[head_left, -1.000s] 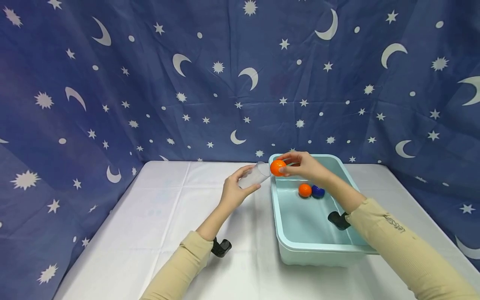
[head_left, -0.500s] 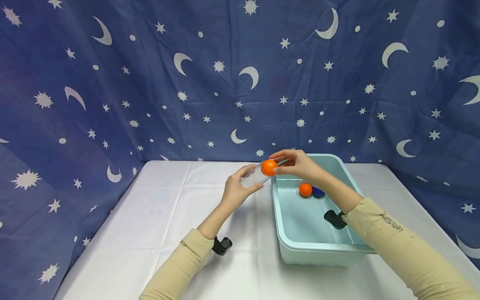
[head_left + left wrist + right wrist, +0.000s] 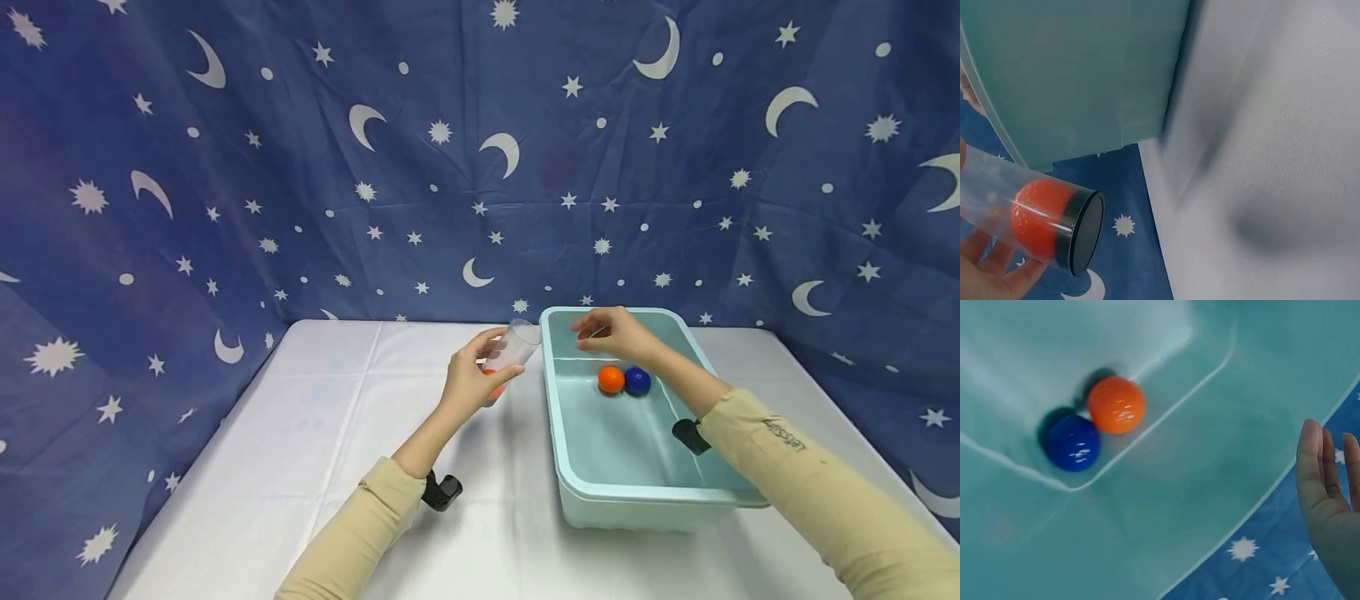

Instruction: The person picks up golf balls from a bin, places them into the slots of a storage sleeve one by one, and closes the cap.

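Observation:
My left hand (image 3: pixel 467 387) grips a clear plastic tube (image 3: pixel 519 342), tilted with its open mouth up and to the right. An orange ball (image 3: pixel 1038 215) lies at the bottom of the tube, against the black end cap (image 3: pixel 1088 234), as the left wrist view shows. Over the far part of the light-green bin (image 3: pixel 557 417) hangs my right hand (image 3: pixel 621 335), fingers loosely bent and holding nothing. Below it in the bin, a second orange ball (image 3: pixel 611 379) sits beside a dark blue ball (image 3: pixel 637 381). Both balls also show from above in the right wrist view.
A white cloth (image 3: pixel 360 450) covers the table, and the bin stands on its right half. Behind the table hangs a blue curtain (image 3: pixel 420 167) with moons and stars. A black wrist mount (image 3: pixel 442 493) sticks out below the left sleeve.
My right hand brought the orange ball to the tube's mouth, let it go and drew back right over the bin. The ball dropped to the tube's bottom; the left hand barely moved.

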A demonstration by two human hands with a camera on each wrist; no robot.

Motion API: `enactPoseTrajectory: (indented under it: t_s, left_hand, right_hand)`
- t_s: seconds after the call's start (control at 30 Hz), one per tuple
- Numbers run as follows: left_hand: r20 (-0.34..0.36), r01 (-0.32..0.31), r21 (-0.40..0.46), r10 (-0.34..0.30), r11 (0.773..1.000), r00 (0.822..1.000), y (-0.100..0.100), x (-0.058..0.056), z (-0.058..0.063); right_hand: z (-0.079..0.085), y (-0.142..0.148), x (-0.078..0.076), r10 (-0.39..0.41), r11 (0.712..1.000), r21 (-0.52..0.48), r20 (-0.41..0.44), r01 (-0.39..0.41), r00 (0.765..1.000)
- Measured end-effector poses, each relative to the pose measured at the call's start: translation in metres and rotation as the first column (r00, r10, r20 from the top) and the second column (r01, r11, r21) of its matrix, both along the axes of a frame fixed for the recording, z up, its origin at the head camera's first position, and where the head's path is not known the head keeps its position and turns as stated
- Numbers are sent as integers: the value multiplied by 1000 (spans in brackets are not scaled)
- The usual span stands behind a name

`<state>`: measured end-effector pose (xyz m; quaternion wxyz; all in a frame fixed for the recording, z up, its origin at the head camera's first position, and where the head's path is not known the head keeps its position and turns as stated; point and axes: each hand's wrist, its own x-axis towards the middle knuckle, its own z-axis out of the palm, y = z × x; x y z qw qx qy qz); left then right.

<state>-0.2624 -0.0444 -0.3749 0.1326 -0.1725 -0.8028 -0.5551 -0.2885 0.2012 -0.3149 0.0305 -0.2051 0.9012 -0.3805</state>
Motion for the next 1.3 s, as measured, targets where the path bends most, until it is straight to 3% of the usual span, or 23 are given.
enactPoseTrajectory:
  t_s: [0.2, 0.43, 0.9, 1.3]
  left_hand:
    - [8, 8, 8, -8, 1000, 1000, 1, 2, 4]
    - [36, 9, 23, -10, 1000, 999, 1, 2, 4]
    - [83, 7, 27, -9, 1000, 996, 2, 2, -1]
    - [67, -7, 19, 5, 1000, 998, 2, 2, -3]
  right_hand:
    - [-13, 12, -9, -36, 997, 68, -49, 39, 998]
    - [-27, 20, -20, -75, 978, 190, -47, 83, 996]
    - [-46, 20, -31, -209, 899, 399, 30, 180, 977]
    - [-60, 21, -40, -233, 867, 459, 26, 195, 972]
